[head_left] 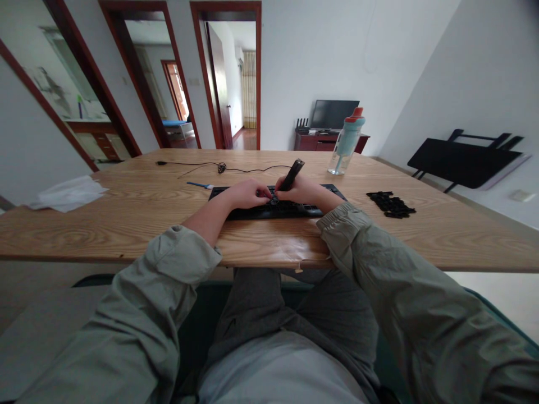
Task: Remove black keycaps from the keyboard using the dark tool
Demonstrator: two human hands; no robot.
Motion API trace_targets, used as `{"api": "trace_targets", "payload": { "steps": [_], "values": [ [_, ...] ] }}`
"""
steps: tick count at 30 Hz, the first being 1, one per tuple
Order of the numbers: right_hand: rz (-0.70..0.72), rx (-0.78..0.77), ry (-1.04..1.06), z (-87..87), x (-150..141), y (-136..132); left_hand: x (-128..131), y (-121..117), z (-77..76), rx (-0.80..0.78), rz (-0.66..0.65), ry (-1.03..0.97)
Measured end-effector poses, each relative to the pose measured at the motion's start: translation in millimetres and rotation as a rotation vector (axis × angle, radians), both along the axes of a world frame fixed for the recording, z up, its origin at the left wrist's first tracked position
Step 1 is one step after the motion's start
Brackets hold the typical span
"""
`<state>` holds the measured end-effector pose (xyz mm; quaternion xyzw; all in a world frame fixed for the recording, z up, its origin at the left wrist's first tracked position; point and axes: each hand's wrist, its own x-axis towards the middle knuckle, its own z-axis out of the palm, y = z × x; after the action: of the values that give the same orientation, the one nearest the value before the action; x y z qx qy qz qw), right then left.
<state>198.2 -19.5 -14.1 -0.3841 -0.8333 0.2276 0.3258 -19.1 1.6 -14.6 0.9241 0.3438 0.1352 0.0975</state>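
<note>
A black keyboard (269,212) lies near the table's front edge, under both my hands. My right hand (300,189) is closed around a thick black-handled tool (291,175), tilted with its upper end pointing up and right. The tool's lower end is hidden by my fingers at the keys. My left hand (247,194) rests on the left part of the keyboard, thumb and fingertips drawn together beside the right fingertips. Whatever they pinch is too small to make out. A pile of small black pieces, apparently keycaps (391,204), lies to the right of the keyboard.
A blue brush (199,185) lies behind the keyboard's left end, and a thin black cable (221,167) runs across behind it. White tissue (71,194) is at the far left. A clear bottle (343,147) with a red lid stands at the back right of the wooden table (138,224).
</note>
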Motion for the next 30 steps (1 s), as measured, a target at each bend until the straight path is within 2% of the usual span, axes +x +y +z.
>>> {"api": "trace_targets", "payload": {
  "steps": [9, 18, 25, 30],
  "values": [
    [-0.003, -0.013, -0.013, -2.3, -4, 6, -5, 3, 1.3, -0.055, 0.02, 0.064],
    [-0.031, -0.102, -0.056, -4.8, -17, 18, -7, 1, 5.7, -0.103, 0.034, 0.123],
    [-0.105, 0.085, -0.036, -14.2, -28, 14, -8, 3, 3.8, -0.12, 0.024, 0.099],
    [-0.117, 0.123, -0.012, -21.3, -29, 11, -8, 2, 4.2, -0.121, -0.008, 0.076]
  ]
}}
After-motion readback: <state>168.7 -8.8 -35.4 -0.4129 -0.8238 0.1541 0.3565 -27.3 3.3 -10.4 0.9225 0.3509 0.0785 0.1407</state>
